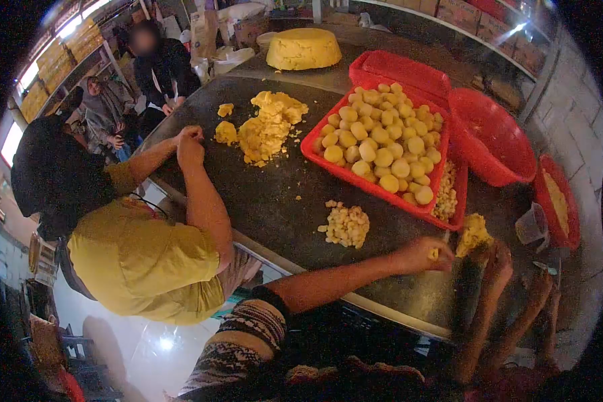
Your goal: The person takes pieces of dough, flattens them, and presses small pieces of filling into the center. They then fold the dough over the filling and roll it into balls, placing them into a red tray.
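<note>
My left hand [425,256], at the end of a patterned sleeve, is closed with a small bit of yellow dough [435,254] showing between its fingers. A crumbly lump of yellow dough [474,233] lies on the dark tabletop just beyond it. My right hand [496,262], in dim light, is at the lump's near right edge, its fingers bent and pressed against the dough. Left of my hands sits a heap of small pale pieces [345,224]. A red tray [315,155] piled with round dough balls [383,137] stands farther back.
At left a co-worker in a yellow shirt [141,251] has closed hands near crumbled dough [271,127]. A dough block [304,49] stands at the back. A red basin [492,137], a plastic cup [531,224] and another person's hands [537,289] are on the right.
</note>
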`<state>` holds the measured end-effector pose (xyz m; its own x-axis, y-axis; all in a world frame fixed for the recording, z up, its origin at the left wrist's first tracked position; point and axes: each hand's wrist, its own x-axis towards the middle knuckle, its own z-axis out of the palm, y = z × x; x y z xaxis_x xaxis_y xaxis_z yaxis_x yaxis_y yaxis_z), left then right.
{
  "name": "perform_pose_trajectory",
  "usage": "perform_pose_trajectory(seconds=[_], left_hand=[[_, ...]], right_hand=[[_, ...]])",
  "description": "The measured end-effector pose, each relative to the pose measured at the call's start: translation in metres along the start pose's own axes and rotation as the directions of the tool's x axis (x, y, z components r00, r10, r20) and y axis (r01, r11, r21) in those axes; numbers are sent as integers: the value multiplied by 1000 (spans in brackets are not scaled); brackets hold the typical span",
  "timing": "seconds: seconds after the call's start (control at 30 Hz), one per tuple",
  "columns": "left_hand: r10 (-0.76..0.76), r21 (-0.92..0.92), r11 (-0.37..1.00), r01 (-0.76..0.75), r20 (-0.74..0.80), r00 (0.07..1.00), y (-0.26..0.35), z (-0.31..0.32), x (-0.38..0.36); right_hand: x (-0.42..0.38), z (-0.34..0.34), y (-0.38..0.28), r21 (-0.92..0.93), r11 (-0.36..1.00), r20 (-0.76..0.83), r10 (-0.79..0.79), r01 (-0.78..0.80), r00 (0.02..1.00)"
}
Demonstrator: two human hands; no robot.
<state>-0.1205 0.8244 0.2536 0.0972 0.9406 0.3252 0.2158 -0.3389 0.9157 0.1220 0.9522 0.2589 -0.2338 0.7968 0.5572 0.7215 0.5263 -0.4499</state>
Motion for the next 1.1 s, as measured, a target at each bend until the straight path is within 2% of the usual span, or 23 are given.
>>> perform_pose_trajectory(seconds=[0.03,0.07,0.1,0.13,0.23,0.27,0.33,0.37,0.4,0.43,0.47,0.53,0.6,0.63,0.67,0.73,0.8,0.93,0.97,1.0,1.03,1.07,1.1], left_hand=[[100,82,992,-99,-7,995,-4,1,2],[99,82,992,-98,-6,995,-8,0,3],[6,43,999,-8,44,999,-8,-3,2],[-86,9,996,85,96,992,-7,-5,2],[-87,63,994,85,26,996,-11,-3,3],[-86,63,994,85,23,996,-13,0,3],[147,150,980,-132,-94,985,-10,2,3],[145,150,980,-131,-92,985,-9,2,2],[-80,-61,995,79,-16,997,11,-2,0],[-282,-249,921,299,103,954,22,-4,-3],[-284,-250,920,302,106,953,17,0,-2],[-85,-172,982,73,-67,994,4,7,-1],[-113,-241,964,112,10,994,-7,6,1],[-134,-304,940,154,85,987,-10,4,2],[-132,-304,940,152,85,988,-14,2,3],[-32,-195,980,34,14,999,-19,-1,5],[-63,-172,983,62,1,998,-19,-5,5],[-79,-77,994,74,-68,994,-10,-11,4],[-78,-77,994,73,-70,994,-10,-9,4],[-3,-131,991,-11,-109,994,-7,-7,3],[66,-184,979,-93,-148,987,-4,-5,1],[64,-188,978,-91,-143,988,-2,-5,0],[-123,-265,958,112,-26,992,12,-12,-1]], right_hand=[[0,-4,-11,0,1000,0,1,-1,1000],[-1,-8,-23,-82,987,-37,-142,139,989],[-1,-11,-30,-166,947,-60,-287,274,956],[-2,-10,-29,-165,947,-58,-288,275,956],[-7,-1,-7,-212,937,-10,-286,278,958],[-11,9,10,-156,962,-32,-232,224,972],[-10,8,5,-100,981,-49,-175,169,983],[-12,5,4,-145,976,32,-160,163,987],[-12,-1,-8,-191,969,112,-140,159,984],[-12,-6,-18,-192,969,114,-136,156,984],[-12,-10,-27,-273,948,182,-114,161,977],[-12,-10,-30,-354,920,246,-84,170,966],[-17,-1,-26,-321,947,311,85,21,947],[-20,1,-25,-322,947,310,86,20,947],[-22,3,-25,-298,954,328,83,20,941],[-27,0,-34,-276,961,342,79,19,936],[-38,-4,-46,-230,972,229,1,53,973],[-40,0,-27,-162,976,212,-113,149,971],[-42,3,-21,57,998,221,-24,12,975],[-45,5,-19,268,954,251,67,-136,966],[-45,8,-18,266,953,252,74,-143,965],[-42,12,-16,227,971,172,28,-67,985],[-39,12,-16,181,983,93,-26,8,995]])
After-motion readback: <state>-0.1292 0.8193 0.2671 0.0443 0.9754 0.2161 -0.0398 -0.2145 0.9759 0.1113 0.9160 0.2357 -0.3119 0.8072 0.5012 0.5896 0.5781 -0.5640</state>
